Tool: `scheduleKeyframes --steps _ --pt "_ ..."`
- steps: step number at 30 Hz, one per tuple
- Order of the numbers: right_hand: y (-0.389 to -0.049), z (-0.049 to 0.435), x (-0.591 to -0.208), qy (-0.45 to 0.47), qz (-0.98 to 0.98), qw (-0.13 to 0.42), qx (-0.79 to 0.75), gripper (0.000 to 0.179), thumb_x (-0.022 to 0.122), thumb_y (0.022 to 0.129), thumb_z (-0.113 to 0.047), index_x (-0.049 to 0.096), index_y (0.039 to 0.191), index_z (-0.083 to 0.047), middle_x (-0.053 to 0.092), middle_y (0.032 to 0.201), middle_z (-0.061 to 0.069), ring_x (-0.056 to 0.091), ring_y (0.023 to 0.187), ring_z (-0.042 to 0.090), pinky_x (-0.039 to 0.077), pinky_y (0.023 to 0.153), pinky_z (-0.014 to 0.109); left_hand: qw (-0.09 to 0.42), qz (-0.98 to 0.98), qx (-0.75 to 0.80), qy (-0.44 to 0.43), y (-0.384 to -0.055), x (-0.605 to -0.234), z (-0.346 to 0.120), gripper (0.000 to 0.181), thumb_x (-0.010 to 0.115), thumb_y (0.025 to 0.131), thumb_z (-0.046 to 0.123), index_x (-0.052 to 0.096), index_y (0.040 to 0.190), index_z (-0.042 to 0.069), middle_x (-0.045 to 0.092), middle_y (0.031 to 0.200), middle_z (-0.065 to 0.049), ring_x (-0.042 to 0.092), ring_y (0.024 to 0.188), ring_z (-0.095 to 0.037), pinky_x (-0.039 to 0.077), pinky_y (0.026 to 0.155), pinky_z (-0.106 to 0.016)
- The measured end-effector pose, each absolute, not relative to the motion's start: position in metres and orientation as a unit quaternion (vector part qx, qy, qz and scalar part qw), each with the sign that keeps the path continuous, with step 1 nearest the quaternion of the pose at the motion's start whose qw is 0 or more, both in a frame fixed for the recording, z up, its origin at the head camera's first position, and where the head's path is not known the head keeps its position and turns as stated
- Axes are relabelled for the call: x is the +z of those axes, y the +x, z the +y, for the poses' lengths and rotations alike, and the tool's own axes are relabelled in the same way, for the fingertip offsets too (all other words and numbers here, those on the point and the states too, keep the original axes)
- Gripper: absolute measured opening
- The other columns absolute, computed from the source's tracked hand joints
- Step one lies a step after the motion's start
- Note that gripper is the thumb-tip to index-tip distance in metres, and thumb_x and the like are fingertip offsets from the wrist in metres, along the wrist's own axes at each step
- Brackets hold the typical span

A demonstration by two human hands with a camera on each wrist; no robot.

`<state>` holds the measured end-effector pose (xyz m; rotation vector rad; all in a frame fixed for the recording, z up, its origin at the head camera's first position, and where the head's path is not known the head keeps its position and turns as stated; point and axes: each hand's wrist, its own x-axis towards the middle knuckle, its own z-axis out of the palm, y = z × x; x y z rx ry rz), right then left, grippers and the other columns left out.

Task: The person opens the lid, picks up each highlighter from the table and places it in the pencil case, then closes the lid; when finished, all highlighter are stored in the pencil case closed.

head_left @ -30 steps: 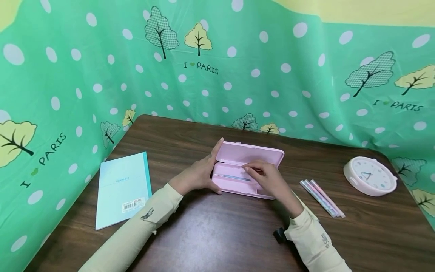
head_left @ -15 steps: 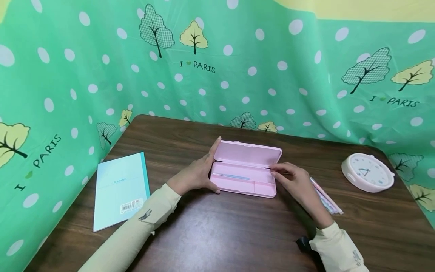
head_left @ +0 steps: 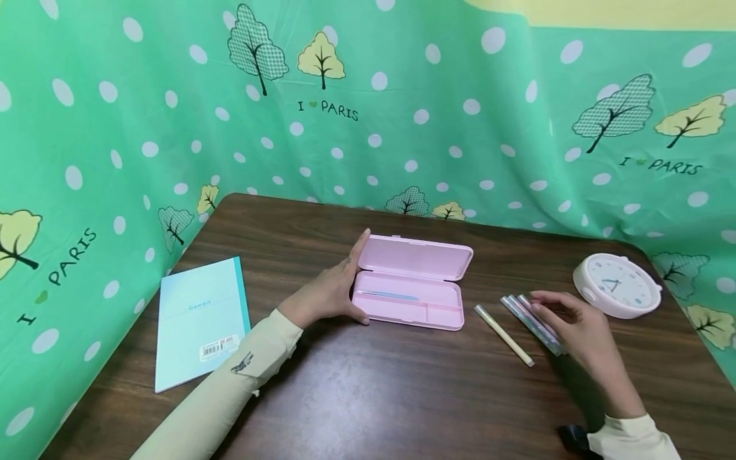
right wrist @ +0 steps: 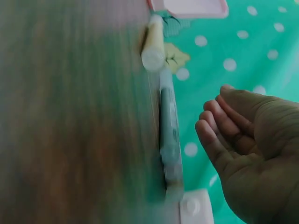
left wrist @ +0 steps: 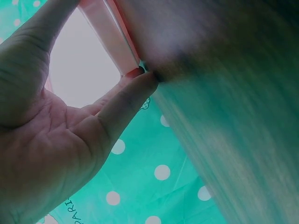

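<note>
Pink case (head_left: 414,285): spread left hand (head_left: 330,291) touches left edge; right hand (head_left: 582,332) loosely curled, empty, near pens (head_left: 531,324); room in front.

Left hand (left wrist: 56,135): big, on the left side, palm showing, holding the end of the pink case.
Fingers (left wrist: 126,100): one reaches to the case corner and touches it; another part of the hand goes up and out at the top.
Pink case (left wrist: 110,37): tilted, its top end cut off.
White patch (left wrist: 84,65): very bright, in the gap of the hand; too bright to tell what it is.
Table (left wrist: 224,116): brown and green, blurry, on the right.
Cloth (left wrist: 140,186): green, with white dots and black letters.
</note>
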<state>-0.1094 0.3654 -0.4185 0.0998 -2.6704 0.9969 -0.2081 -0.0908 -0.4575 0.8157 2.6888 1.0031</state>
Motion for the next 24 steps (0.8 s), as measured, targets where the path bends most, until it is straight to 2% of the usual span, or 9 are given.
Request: scheduleKeyframes --steps 4,6,9,11,16,18,23,24 --pt "-0.095 0.383 -0.422 -0.002 -0.931 0.143 0.337 0.024 0.077 0.103 -0.008 0.078 0.124 0.003 0.062 0.101 -0.037 0.054 0.093 -0.021 0.042 0.078 0.004 0.072 0.896 0.332 0.285 -0.204 -0.452 -0.092 0.171 0.108 0.062 0.047 -0.025 0.169 0.036 0.026 0.176 -0.022 0.061 0.132 -0.049 0.051 0.108 -0.056" --pt "-0.087 0.392 -0.424 -0.025 -0.935 0.135 0.327 0.025 0.076 0.104 -0.01 0.077 0.125 0.004 0.062 0.096 -0.036 0.055 0.084 -0.016 0.044 0.07 0.008 0.074 0.896 0.33 0.287 -0.202 -0.447 -0.092 0.171 0.108 0.063 0.046 -0.026 0.169 0.034 0.027 0.175 -0.023 0.061 0.133 -0.049 0.051 0.108 -0.056" --pt "-0.08 0.403 -0.427 -0.052 -0.943 0.111 0.309 0.029 0.075 0.105 -0.016 0.076 0.126 0.004 0.066 0.092 -0.027 0.054 0.075 -0.008 0.044 0.062 0.013 0.076 0.895 0.335 0.286 -0.204 -0.447 -0.092 0.172 0.108 0.063 0.047 -0.026 0.169 0.035 0.029 0.174 -0.024 0.061 0.134 -0.047 0.052 0.107 -0.056" --pt "-0.077 0.408 -0.428 -0.064 -0.948 0.094 0.297 0.031 0.076 0.105 -0.02 0.076 0.126 0.003 0.069 0.09 -0.021 0.052 0.074 -0.009 0.043 0.061 0.015 0.08 0.894 0.335 0.287 -0.2 -0.44 -0.091 0.171 0.108 0.064 0.045 -0.027 0.169 0.035 0.03 0.174 -0.025 0.06 0.135 -0.048 0.051 0.108 -0.057" --pt "-0.076 0.414 -0.432 -0.057 -0.951 0.07 0.296 0.033 0.078 0.104 -0.024 0.078 0.124 0.002 0.074 0.094 -0.017 0.051 0.085 -0.023 0.041 0.069 0.007 0.098 0.893 0.337 0.281 -0.187 -0.42 -0.088 0.167 0.107 0.069 0.034 -0.027 0.169 0.035 0.029 0.173 -0.029 0.056 0.14 -0.049 0.048 0.112 -0.06" --pt "-0.077 0.415 -0.433 -0.051 -0.951 0.068 0.297 0.033 0.079 0.103 -0.023 0.078 0.124 0.002 0.075 0.094 -0.016 0.051 0.086 -0.023 0.042 0.069 0.007 0.091 0.89 0.339 0.293 -0.193 -0.433 -0.091 0.167 0.106 0.069 0.039 -0.029 0.167 0.037 0.027 0.174 -0.027 0.054 0.143 -0.047 0.047 0.114 -0.056" --pt "-0.078 0.416 -0.435 -0.039 -0.955 0.073 0.286 0.031 0.08 0.102 -0.022 0.079 0.121 0.002 0.075 0.092 -0.015 0.05 0.085 -0.023 0.041 0.069 0.007 0.09 0.894 0.331 0.289 -0.193 -0.431 -0.091 0.165 0.105 0.071 0.041 -0.028 0.168 0.036 0.027 0.175 -0.025 0.054 0.143 -0.046 0.046 0.115 -0.056" --pt "-0.078 0.415 -0.435 -0.037 -0.955 0.075 0.284 0.03 0.081 0.102 -0.021 0.08 0.121 0.002 0.075 0.092 -0.013 0.05 0.085 -0.023 0.041 0.069 0.007 0.097 0.895 0.331 0.281 -0.189 -0.423 -0.089 0.164 0.105 0.071 0.037 -0.026 0.169 0.035 0.028 0.174 -0.026 0.054 0.143 -0.048 0.046 0.115 -0.058"
